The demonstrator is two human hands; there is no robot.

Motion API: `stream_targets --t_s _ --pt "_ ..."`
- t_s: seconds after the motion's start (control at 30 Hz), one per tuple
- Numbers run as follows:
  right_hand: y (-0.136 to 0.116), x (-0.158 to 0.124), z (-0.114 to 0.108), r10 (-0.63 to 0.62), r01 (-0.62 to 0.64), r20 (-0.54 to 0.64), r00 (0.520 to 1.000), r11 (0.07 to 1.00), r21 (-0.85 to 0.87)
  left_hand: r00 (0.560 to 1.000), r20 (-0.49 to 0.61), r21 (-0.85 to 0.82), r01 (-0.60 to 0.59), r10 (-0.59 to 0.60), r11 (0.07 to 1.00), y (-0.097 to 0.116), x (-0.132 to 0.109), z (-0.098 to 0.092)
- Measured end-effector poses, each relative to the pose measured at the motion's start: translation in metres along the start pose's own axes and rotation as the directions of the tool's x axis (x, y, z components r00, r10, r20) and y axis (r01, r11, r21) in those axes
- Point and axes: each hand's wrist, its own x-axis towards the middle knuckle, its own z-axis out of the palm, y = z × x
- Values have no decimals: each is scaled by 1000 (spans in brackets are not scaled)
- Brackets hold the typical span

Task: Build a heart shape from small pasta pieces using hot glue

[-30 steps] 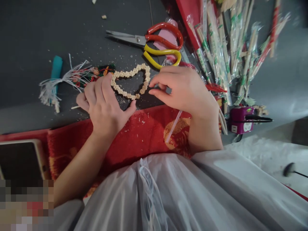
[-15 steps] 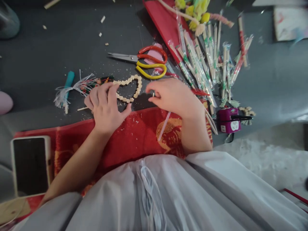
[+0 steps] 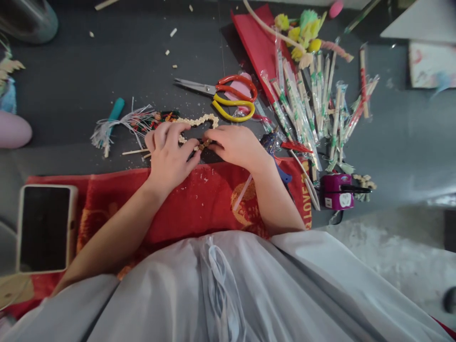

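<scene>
The loop (image 3: 204, 119), made of small pale pieces, lies on the dark table (image 3: 135, 52) just beyond the towel (image 3: 213, 199), its near side between the two hands. The left hand (image 3: 169, 154) is palm down with its fingers bent, and its thumb and forefinger close on the near side of the loop, where the pieces look browner. The right hand (image 3: 237, 147) comes in from the other side, thumb and forefinger drawn nearly together at the same spot; the tips are too small and shadowed to tell whether they have hold of the loop itself or of a loose piece. Left of the loop lie a patterned cloth (image 3: 164, 118), a bundle of white strings (image 3: 121, 122) and a teal tube (image 3: 116, 109), with a thin stick (image 3: 134, 152) near the left fingers. Scissors (image 3: 213, 89) with one red and one yellow handle lie beyond the loop, blades pointing left. Farther right are wrapped sticks (image 3: 295, 99), spread beside and partly over a red card (image 3: 253, 40). A purple adapter (image 3: 337, 192) stands beyond the towel's right end, and a phone (image 3: 44, 228) lies at its left.
</scene>
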Motion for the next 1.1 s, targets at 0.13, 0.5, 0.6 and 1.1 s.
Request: stream_targets --t_s 0.13,0.5,0.6,1.1 --pt "1 0 1 -7 7 -4 1000 1000 4 1000 -18 33 -15 16 999 0 0 1" --pt "0 0 -1 -32 32 1 999 999 20 1000 -12 14 -15 15 1000 -1 -1 4" --pt "0 0 0 -30 30 4 1000 999 20 1000 1 -8 -4 4 1000 0 0 3" --pt "-2 1 3 -44 44 -4 999 997 56 1000 4 58 23 -23 998 -3 1 -4"
